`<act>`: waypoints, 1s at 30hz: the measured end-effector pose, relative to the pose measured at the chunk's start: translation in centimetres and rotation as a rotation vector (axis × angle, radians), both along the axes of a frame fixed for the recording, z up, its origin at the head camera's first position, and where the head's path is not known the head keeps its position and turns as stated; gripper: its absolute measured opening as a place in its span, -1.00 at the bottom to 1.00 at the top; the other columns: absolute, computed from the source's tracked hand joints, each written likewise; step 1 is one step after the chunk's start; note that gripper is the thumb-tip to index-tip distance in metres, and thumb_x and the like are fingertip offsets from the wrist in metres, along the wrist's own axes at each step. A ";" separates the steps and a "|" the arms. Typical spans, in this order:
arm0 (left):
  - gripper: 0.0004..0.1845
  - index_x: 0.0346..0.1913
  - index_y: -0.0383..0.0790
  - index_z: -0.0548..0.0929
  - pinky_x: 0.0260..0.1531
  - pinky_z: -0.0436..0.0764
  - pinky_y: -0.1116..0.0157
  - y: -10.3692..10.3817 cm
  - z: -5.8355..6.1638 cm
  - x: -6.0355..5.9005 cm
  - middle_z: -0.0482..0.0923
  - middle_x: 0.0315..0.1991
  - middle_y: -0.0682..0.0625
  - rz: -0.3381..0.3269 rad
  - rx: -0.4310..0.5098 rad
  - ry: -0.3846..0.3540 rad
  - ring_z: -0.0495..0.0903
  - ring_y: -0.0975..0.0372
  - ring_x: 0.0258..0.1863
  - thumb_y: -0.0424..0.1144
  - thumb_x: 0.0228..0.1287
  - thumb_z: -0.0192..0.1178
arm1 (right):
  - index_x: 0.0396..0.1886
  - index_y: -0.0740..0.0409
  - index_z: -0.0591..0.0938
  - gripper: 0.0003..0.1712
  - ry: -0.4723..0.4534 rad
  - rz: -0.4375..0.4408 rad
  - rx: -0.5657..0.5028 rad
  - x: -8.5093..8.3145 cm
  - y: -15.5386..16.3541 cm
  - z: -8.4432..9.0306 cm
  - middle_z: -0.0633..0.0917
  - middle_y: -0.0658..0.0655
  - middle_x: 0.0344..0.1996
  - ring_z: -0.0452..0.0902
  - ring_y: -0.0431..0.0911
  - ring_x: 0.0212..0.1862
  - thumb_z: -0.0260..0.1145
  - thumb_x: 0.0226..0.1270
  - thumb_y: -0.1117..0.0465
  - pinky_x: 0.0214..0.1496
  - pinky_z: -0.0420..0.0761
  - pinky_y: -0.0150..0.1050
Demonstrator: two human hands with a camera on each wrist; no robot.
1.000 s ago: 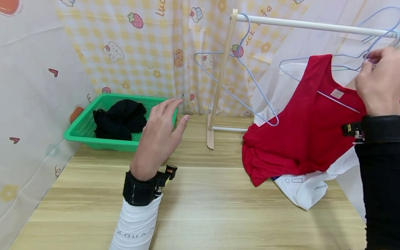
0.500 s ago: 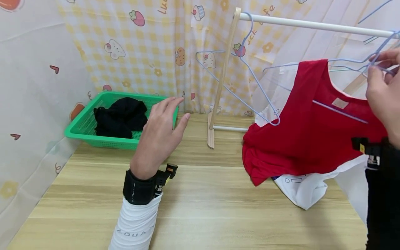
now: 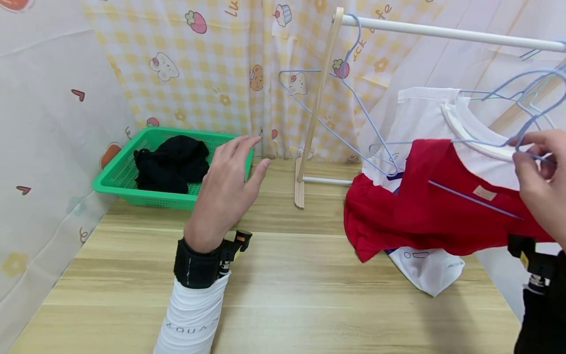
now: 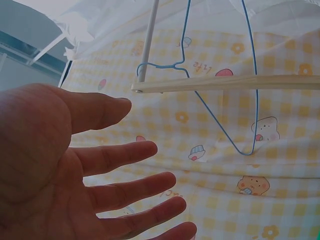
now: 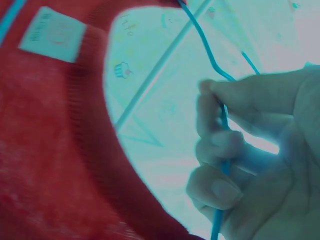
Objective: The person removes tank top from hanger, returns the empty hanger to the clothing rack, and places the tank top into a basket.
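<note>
The right hand [image 3: 541,184] pinches a thin blue wire hanger [image 3: 475,199], its bar slanting down rightward inside a red sleeveless top [image 3: 424,216]; the left hand [image 3: 225,189] hovers with fingers spread. Below lies a light wooden table [image 3: 283,290]; checked curtains [image 3: 208,64] hang behind

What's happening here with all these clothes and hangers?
A person is handling laundry at a small clothes rail on a wooden table. Their right hand pinches a blue wire hanger carrying a red shirt, held below the rail and off it. A white shirt hangs behind it. The left hand hovers open over the table, holding nothing, beside a green basket with a black garment in it.
</note>
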State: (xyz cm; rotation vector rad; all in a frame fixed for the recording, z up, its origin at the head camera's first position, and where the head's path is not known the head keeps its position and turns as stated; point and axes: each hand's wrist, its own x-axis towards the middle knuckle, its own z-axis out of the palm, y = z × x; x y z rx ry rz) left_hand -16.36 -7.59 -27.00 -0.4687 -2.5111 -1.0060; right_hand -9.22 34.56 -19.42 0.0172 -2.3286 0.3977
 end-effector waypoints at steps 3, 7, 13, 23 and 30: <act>-0.46 0.57 -0.16 0.49 0.41 0.49 -0.29 0.0 0.1 0.0 0.40 0.57 -0.18 -0.001 0.000 0.001 0.27 -0.09 0.62 -0.05 0.69 0.16 | 0.14 0.61 0.57 -0.72 -0.045 0.041 0.084 0.9 -0.1 -0.5 0.54 0.60 -0.25 0.00 -0.52 -0.30 0.19 0.50 0.61 -0.18 0.05 -0.68; -0.46 0.57 -0.18 0.49 0.44 0.47 -0.27 0.0 0.1 0.0 0.40 0.57 -0.19 -0.003 -0.003 -0.002 0.26 -0.09 0.63 -0.06 0.69 0.16 | 0.07 0.57 0.60 -0.73 -0.167 0.034 0.202 1.7 -0.7 -0.9 0.61 0.61 -0.28 0.37 -0.15 -0.27 0.29 0.41 0.61 -0.27 0.07 -0.64; -0.45 0.58 -0.17 0.47 0.45 0.46 -0.28 0.0 0.2 0.1 0.38 0.59 -0.19 -0.003 -0.008 -0.019 0.25 -0.09 0.64 -0.05 0.70 0.15 | 0.09 0.41 0.62 -0.69 -0.363 0.000 0.328 2.4 -2.0 -1.8 0.70 0.60 -0.13 0.56 0.42 -0.21 0.41 0.40 0.44 -0.34 0.71 0.06; -0.46 0.59 -0.13 0.47 0.54 0.39 -0.15 0.1 0.2 0.2 0.38 0.60 -0.10 -0.065 0.022 -0.020 0.25 -0.02 0.64 -0.01 0.72 0.11 | 0.15 0.30 0.74 -0.55 -0.128 0.196 0.290 2.7 -6.3 -2.3 0.77 0.41 -0.04 0.65 0.28 -0.07 0.54 0.24 0.47 0.01 0.73 -0.17; -0.45 0.59 -0.14 0.47 0.54 0.40 -0.08 0.3 0.3 0.5 0.40 0.59 -0.11 -0.174 0.061 0.108 0.32 0.00 0.60 -0.02 0.72 0.12 | 0.04 0.36 0.76 -0.73 0.092 0.325 0.152 1.0 -9.5 -2.3 0.75 0.33 -0.19 0.53 0.09 -0.20 0.47 0.36 0.46 -0.06 0.30 -0.60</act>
